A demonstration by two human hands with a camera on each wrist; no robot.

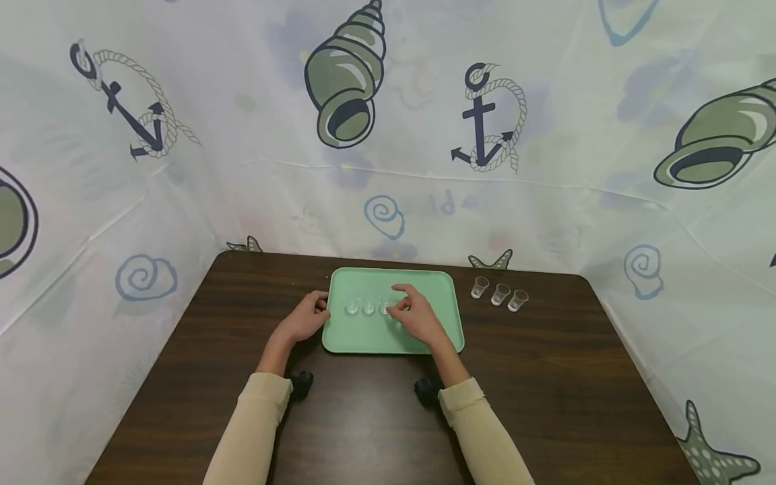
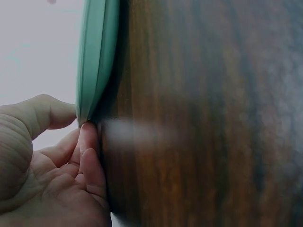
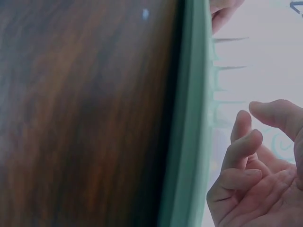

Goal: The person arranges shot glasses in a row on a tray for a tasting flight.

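A light green tray [image 1: 358, 337] lies on the dark wooden table. Three small clear cups stand in a row on it: a left cup [image 1: 351, 306], a middle cup [image 1: 368, 307] and a right cup [image 1: 384, 307]. At the tray's left rim [image 2: 94, 61], my left hand [image 1: 308, 316] pinches the edge, thumb on the upper side and curled fingers against the outside. Over the tray, my right hand [image 1: 418, 318] is beside the right cup, its thumb low near the cup and index finger extended above. In the right wrist view, a gap separates thumb and fingertips, with nothing between them.
Three more small clear cups [image 1: 500, 294] stand in a slanting row on the table [image 1: 545, 377], right of the tray. A printed cloth [image 1: 424, 148] with shells and anchors hangs behind and at both sides. Dark bands [image 1: 301, 384] sit at both wrists.
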